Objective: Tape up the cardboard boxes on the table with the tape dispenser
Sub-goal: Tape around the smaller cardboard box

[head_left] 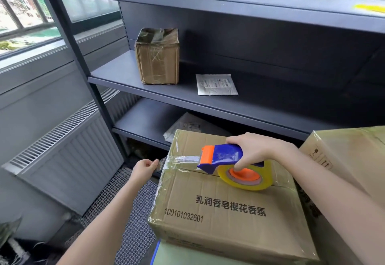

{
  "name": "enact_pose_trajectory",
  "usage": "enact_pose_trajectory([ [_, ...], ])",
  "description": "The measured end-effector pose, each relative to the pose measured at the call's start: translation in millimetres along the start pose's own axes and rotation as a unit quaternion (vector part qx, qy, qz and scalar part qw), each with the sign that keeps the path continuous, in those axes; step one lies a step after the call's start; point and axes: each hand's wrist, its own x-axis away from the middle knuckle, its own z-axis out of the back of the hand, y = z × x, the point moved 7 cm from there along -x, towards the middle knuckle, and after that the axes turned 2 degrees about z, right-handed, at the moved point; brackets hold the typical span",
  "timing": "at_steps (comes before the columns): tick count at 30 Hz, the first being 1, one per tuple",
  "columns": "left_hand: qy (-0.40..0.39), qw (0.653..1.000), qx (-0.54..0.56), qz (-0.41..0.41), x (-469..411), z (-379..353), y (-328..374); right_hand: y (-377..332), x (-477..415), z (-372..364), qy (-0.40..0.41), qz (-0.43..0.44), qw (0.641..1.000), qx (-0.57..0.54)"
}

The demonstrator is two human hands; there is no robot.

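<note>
Clear tape strip pulled off the roll, with the seam on the near box only just started.

Head view: the right hand is wrapped round the blue and orange tape dispenser, which sits over the centre seam of the printed cardboard box. The left hand pinches the strip's free end just past the box's left edge. The strip looks stretched but not pressed down or cut, so most of this seam seems left to do. Glossy film already covers the box's corners. The second box at right and the small box on the shelf look taped.
</note>
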Motion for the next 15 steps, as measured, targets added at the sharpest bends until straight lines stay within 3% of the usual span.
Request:
enact_pose_trajectory([
  [11, -0.127, 0.984, -0.049, 0.112, 4.7, -34.2, -4.1, 0.0, -3.0, 0.2, -0.008, 0.006, 1.000, -0.004],
  [13, -0.133, 0.980, -0.029, 0.144, 6.2, -34.2, -14.9, 0.6, -4.4, 0.1, -0.010, 0.006, 1.000, -0.006],
  [15, -0.086, 0.989, -0.038, 0.111, 7.9, -30.9, -8.9, 0.6, -5.2, -0.1, -0.011, 0.006, 1.000, -0.004],
])
